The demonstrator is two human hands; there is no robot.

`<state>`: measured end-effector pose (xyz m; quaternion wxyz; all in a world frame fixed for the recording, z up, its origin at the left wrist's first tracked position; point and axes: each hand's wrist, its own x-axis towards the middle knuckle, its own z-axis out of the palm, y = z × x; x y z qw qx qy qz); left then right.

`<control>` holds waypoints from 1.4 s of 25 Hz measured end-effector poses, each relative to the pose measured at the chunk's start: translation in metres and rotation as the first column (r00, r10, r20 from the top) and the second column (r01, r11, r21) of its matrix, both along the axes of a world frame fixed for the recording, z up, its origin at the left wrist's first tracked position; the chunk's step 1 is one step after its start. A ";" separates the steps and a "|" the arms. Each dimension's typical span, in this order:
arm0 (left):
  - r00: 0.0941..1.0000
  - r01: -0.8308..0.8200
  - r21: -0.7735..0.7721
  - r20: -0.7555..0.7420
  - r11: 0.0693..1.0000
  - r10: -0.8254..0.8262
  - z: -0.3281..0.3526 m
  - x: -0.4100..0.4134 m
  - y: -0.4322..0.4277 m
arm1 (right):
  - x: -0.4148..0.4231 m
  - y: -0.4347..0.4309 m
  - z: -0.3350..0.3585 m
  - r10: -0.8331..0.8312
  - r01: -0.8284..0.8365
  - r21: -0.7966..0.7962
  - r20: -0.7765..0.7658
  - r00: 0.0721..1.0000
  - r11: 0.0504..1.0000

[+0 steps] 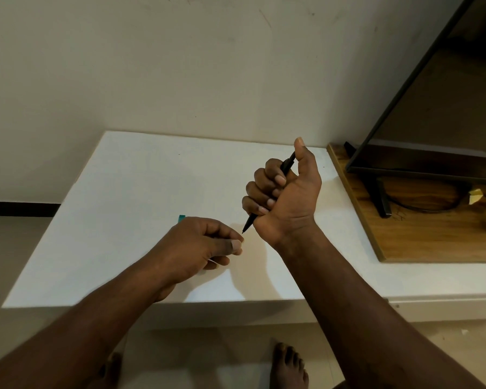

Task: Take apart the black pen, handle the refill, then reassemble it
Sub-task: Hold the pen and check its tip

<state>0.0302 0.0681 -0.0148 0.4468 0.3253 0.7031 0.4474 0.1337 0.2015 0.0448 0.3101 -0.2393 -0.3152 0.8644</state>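
My right hand (285, 192) is fisted around the black pen (287, 164), thumb up beside its top end. The pen slants, with its pointed tip (247, 225) sticking out below the fist toward my left hand. My left hand (205, 245) hovers just left of that tip, thumb and fingers pinched together on something thin and pale that barely shows; I cannot tell what it is. Both hands are above the white table (129, 192).
A small teal object (181, 219) lies on the table, mostly hidden behind my left hand. At right a wooden board (432, 234) carries a black monitor (432, 108) on its stand with a cable. A wall rises behind the table. My bare foot (288, 366) is on the floor below.
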 end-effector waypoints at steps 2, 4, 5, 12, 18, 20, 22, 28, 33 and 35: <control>1.000 0.001 0.004 0.003 1.000 -0.001 0.000 0.000 0.000 | 0.000 0.000 0.000 0.000 0.000 0.007 -0.004 1.000 1.000; 1.000 0.000 0.005 0.004 1.000 0.000 0.000 0.000 0.000 | 0.000 0.001 0.000 -0.011 0.011 0.026 0.006 1.000 1.000; 1.000 -0.001 0.006 0.006 1.000 0.001 0.000 0.000 0.000 | 0.000 0.001 -0.001 -0.016 0.016 0.034 0.013 1.000 0.999; 1.000 -0.004 0.008 0.020 1.000 0.004 0.001 0.002 0.000 | -0.001 0.000 0.000 0.010 -0.011 0.025 0.007 1.000 1.000; 0.999 -0.005 0.012 0.036 1.000 0.004 0.001 0.003 0.001 | 0.001 0.002 -0.001 0.015 -0.015 0.018 0.000 1.000 1.000; 0.999 -0.008 0.010 0.034 1.000 0.008 0.001 0.003 0.001 | 0.001 0.001 -0.001 0.023 -0.023 0.016 -0.003 1.000 1.000; 0.999 -0.006 0.009 0.037 1.000 0.006 0.001 0.003 0.001 | 0.001 0.001 -0.001 0.022 -0.022 0.015 0.002 1.000 1.000; 0.999 -0.001 0.010 0.035 1.000 0.001 0.002 0.004 0.001 | 0.002 0.003 -0.001 0.026 -0.026 0.029 0.008 1.000 0.999; 1.000 -0.006 0.011 0.025 1.000 0.006 0.003 0.005 0.002 | 0.001 0.003 -0.001 0.030 -0.030 0.021 0.016 0.999 0.999; 1.000 -0.007 0.011 0.021 1.000 0.007 0.004 0.005 0.003 | 0.001 0.003 -0.001 0.023 -0.023 0.032 0.023 0.999 0.999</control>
